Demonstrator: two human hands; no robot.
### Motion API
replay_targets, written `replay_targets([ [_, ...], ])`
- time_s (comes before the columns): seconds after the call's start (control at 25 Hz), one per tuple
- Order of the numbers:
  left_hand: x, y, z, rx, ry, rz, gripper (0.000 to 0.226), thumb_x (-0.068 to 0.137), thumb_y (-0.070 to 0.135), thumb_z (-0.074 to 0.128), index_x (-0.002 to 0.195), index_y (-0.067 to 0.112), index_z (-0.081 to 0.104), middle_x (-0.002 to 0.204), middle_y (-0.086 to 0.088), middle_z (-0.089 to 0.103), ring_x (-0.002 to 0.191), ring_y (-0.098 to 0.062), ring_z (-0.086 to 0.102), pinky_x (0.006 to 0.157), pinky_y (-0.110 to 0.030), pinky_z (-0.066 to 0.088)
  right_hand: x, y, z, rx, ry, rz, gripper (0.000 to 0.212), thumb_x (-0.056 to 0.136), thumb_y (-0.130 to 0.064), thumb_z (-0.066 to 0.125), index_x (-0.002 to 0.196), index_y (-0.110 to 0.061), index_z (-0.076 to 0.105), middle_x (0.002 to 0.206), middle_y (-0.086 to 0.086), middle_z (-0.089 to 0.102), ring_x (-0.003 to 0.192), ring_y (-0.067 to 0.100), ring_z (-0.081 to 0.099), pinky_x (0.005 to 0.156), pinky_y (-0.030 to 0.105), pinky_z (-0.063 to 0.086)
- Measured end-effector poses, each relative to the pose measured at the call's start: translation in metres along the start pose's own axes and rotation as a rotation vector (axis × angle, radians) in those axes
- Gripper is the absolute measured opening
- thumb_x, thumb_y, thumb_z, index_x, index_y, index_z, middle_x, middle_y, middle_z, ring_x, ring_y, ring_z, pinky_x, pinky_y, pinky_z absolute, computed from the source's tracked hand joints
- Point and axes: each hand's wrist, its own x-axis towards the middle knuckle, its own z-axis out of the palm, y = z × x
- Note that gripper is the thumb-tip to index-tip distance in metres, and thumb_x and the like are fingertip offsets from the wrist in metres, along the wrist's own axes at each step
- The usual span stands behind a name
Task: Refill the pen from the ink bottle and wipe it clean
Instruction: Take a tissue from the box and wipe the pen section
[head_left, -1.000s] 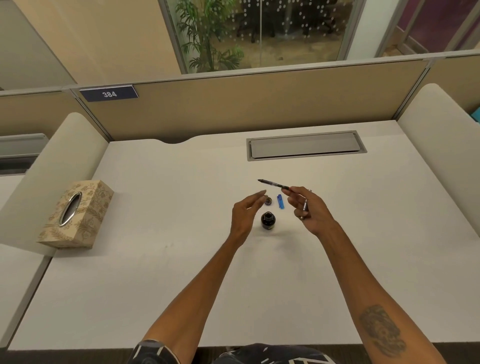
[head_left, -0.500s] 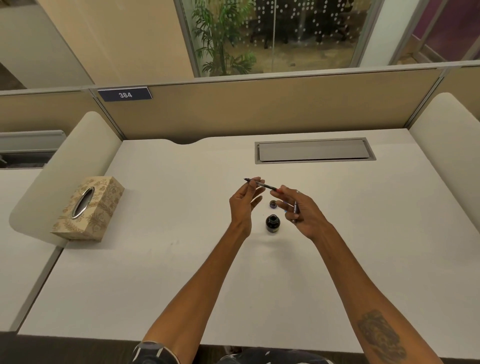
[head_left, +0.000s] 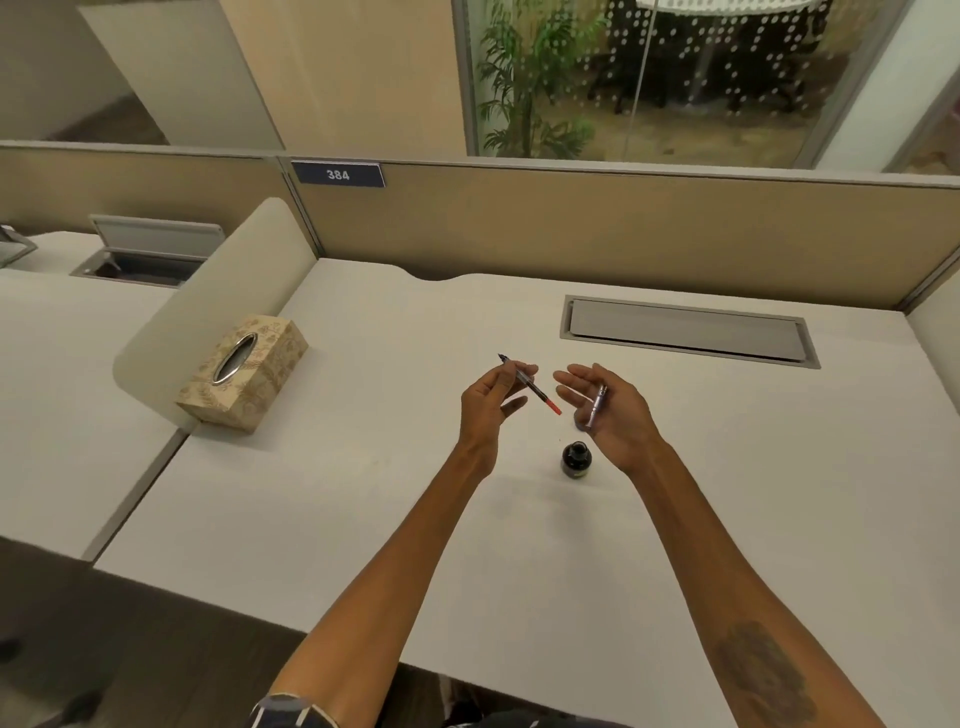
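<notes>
My left hand (head_left: 487, 413) pinches the pen's slim inner part (head_left: 527, 383) above the white desk (head_left: 363, 467), its dark nib pointing up and left and its red end down and right. My right hand (head_left: 621, 423) hovers just to the right. Its first fingers are straight, and the purple and silver pen barrel (head_left: 596, 406) is tucked against its other fingers. The open, dark ink bottle (head_left: 575, 459) stands on the desk below and between my hands. Its small cap (head_left: 578, 425) is half hidden behind my right hand.
A patterned tissue box (head_left: 244, 374) sits at the desk's left edge against a rounded divider. A grey cable hatch (head_left: 685, 332) lies flush in the desk at the back right. A tan partition runs along the far side.
The pen's inner part has passed from my right hand to my left. My right hand has drawn back to the right with the barrel. The view has swung left.
</notes>
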Motion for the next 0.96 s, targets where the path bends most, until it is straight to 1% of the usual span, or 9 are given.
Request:
replay_targets([
  [0.08, -0.003, 0.002, -0.004, 0.005, -0.003, -0.017, 0.034, 0.103, 0.032, 0.05, 0.112, 0.008, 0.073, 0.115, -0.006, 0.074, 0.112, -0.022, 0.067, 0.092, -0.036, 0.055, 0.003, 0.001, 0.01, -0.071, -0.037, -0.013, 0.041, 0.105, -0.033, 0.039, 0.128, -0.007, 0.061, 0.125, 0.009, 0.069, 0.11, 0.022, 0.066, 0.082, 0.03, 0.052],
  [0.12, -0.005, 0.003, -0.005, 0.001, -0.013, -0.028, 0.033, 0.103, 0.031, 0.05, 0.112, 0.008, 0.073, 0.115, -0.007, 0.073, 0.114, -0.024, 0.067, 0.092, -0.036, 0.056, 0.005, 0.002, 0.014, -0.121, -0.05, -0.022, 0.044, 0.105, -0.035, 0.038, 0.132, -0.008, 0.06, 0.13, 0.007, 0.067, 0.117, 0.023, 0.062, 0.09, 0.035, 0.05],
  [0.16, -0.007, 0.004, -0.007, -0.003, -0.027, -0.037, 0.033, 0.103, 0.03, 0.05, 0.111, 0.008, 0.072, 0.116, -0.008, 0.073, 0.115, -0.025, 0.066, 0.092, -0.037, 0.056, 0.008, 0.003, 0.019, -0.169, -0.063, -0.029, 0.045, 0.105, -0.036, 0.038, 0.134, -0.01, 0.06, 0.133, 0.006, 0.065, 0.123, 0.023, 0.058, 0.094, 0.039, 0.047],
  [0.28, -0.012, 0.008, -0.015, -0.007, -0.021, -0.041, 0.035, 0.104, 0.029, 0.049, 0.114, 0.004, 0.071, 0.117, -0.011, 0.072, 0.114, -0.025, 0.067, 0.091, -0.035, 0.058, 0.015, 0.009, 0.035, -0.269, -0.1, -0.032, 0.046, 0.104, -0.039, 0.038, 0.137, -0.013, 0.058, 0.14, 0.005, 0.061, 0.13, 0.025, 0.05, 0.099, 0.044, 0.038],
  [0.44, -0.015, 0.018, -0.042, 0.003, 0.057, -0.005, 0.035, 0.105, 0.028, 0.046, 0.115, 0.004, 0.07, 0.12, -0.011, 0.071, 0.115, -0.027, 0.066, 0.087, -0.031, 0.058, 0.025, 0.019, 0.06, -0.257, -0.126, -0.037, 0.046, 0.104, -0.035, 0.038, 0.137, -0.01, 0.057, 0.141, 0.008, 0.059, 0.131, 0.027, 0.05, 0.104, 0.044, 0.039],
  [0.56, -0.015, 0.029, -0.076, 0.006, 0.116, 0.023, 0.036, 0.105, 0.029, 0.045, 0.113, 0.004, 0.07, 0.117, -0.009, 0.073, 0.113, -0.026, 0.068, 0.088, -0.032, 0.057, 0.037, 0.033, 0.085, -0.226, -0.147, -0.013, 0.045, 0.104, -0.033, 0.04, 0.135, -0.006, 0.058, 0.136, 0.01, 0.063, 0.128, 0.029, 0.056, 0.104, 0.043, 0.042],
  [0.68, -0.01, 0.041, -0.116, 0.012, 0.182, 0.041, 0.036, 0.105, 0.031, 0.046, 0.11, 0.005, 0.07, 0.115, -0.008, 0.074, 0.111, -0.027, 0.069, 0.092, -0.037, 0.057, 0.051, 0.05, 0.118, -0.217, -0.186, 0.018, 0.044, 0.104, -0.033, 0.042, 0.132, -0.004, 0.06, 0.13, 0.011, 0.067, 0.122, 0.029, 0.061, 0.102, 0.042, 0.047],
  [0.84, -0.004, 0.06, -0.166, 0.034, 0.275, 0.065, 0.034, 0.105, 0.03, 0.046, 0.106, 0.007, 0.071, 0.114, -0.01, 0.074, 0.109, -0.027, 0.07, 0.093, -0.039, 0.056, 0.071, 0.074, 0.172, -0.228, -0.196, 0.052, 0.038, 0.103, -0.028, 0.047, 0.126, -0.002, 0.062, 0.122, 0.014, 0.07, 0.112, 0.03, 0.066, 0.09, 0.037, 0.054],
  [0.96, 0.005, 0.067, -0.208, 0.067, 0.377, 0.073, 0.035, 0.105, 0.028, 0.047, 0.106, 0.005, 0.072, 0.113, -0.009, 0.074, 0.109, -0.025, 0.068, 0.09, -0.036, 0.055, 0.09, 0.098, 0.219, -0.35, -0.2, 0.055, 0.035, 0.104, -0.028, 0.045, 0.123, -0.003, 0.061, 0.117, 0.013, 0.071, 0.104, 0.027, 0.068, 0.081, 0.033, 0.056],
])
